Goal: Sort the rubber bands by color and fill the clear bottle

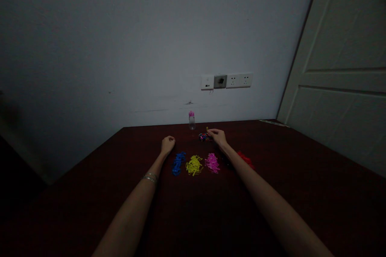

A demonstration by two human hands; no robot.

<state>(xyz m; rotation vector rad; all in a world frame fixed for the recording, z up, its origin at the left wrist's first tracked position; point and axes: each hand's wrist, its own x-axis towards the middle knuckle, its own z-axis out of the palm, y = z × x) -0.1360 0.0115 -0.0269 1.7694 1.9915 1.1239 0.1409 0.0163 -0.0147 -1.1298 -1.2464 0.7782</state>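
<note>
My right hand [217,136] pinches a small yellow rubber band [207,128] between thumb and fingertips. It is just above a small heap of mixed-colour bands [204,137], which it partly covers. On the table to the left lies my left hand [168,143], its fingers curled in; whatever they may hold is hidden. Nearer to me is a row of sorted piles: blue bands [178,163], yellow bands [194,165] and pink bands [212,163]. Red bands [245,160] show beyond my right forearm, which hides part of them.
A clear bottle with a pink top [192,121] stands at the back of the dark red table [187,217], close to the wall. Sockets and a switch plate [226,81] are on the wall above. At the right is a pale panelled door [340,76].
</note>
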